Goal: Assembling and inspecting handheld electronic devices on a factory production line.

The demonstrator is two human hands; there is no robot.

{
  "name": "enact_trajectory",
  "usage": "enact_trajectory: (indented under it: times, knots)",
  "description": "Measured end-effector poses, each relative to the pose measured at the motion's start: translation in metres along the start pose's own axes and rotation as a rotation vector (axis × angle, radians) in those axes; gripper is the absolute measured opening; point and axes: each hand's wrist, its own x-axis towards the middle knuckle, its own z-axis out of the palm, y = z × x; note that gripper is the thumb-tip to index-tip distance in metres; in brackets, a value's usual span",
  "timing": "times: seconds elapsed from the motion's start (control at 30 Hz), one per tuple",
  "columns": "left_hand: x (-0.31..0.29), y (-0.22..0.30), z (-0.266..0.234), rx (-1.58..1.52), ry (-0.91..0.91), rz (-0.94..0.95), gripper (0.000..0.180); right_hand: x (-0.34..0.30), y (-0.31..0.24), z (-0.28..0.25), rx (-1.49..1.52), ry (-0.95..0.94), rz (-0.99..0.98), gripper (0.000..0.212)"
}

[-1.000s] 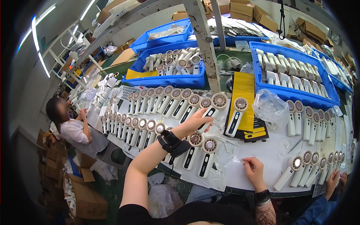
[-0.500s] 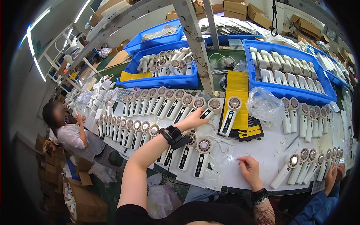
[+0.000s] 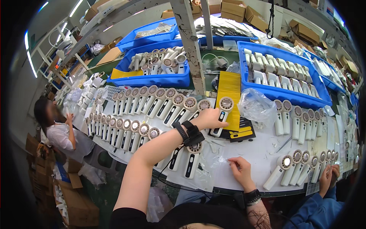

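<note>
My left hand (image 3: 209, 119) reaches across the table, its fingers closed over the handle of a white handheld fan (image 3: 226, 104). That fan lies at a slant on the edge of a yellow sheet (image 3: 228, 86), with a small lit spot below its round head. Just left of it, another fan (image 3: 204, 105) is partly hidden behind my hand. My right hand (image 3: 241, 173) rests on the white table covering (image 3: 225, 177), fingers loosely bent and apart, holding nothing. Near my left forearm lies a fan (image 3: 192, 162) with a dark strip on its handle.
Rows of fans (image 3: 152, 101) fill the left side; more fans (image 3: 295, 168) stand at right. Blue bins (image 3: 160, 83) hold others behind. A clear plastic bag (image 3: 253, 107) and black tool case (image 3: 244, 133) lie nearby. A metal post (image 3: 192, 49) rises mid-table. Co-worker's hands (image 3: 329, 175) are at far right.
My left hand has moved right, from the end fan of the back row to the fan by the yellow sheet. My right hand stays put. The whole view has shifted slightly.
</note>
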Motion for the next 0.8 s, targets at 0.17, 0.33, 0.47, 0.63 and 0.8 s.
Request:
enact_trajectory:
  times: [0.17,0.33,0.47,0.63,0.8]
  knots:
    - [-0.004,-0.004,0.007,-0.28,0.021,-0.066,0.039,-0.002,-0.002,-0.001,0.031,0.004,-0.006,0.011]
    - [-0.056,0.002,0.002,-0.545,0.312,0.21,0.045,-0.006,-0.003,-0.005,-0.013,-0.005,-0.013,0.012]
    - [-0.114,0.04,-0.022,-0.614,0.276,0.159,0.046,-0.009,0.003,-0.008,0.047,-0.006,0.061,0.023]
    - [-0.157,0.056,-0.019,-0.737,0.239,0.132,0.051,0.004,-0.017,-0.013,0.231,0.065,0.086,0.048]
    - [-0.18,0.061,-0.006,-0.85,0.134,0.099,0.052,0.044,-0.092,-0.015,0.466,0.137,-0.151,0.061]
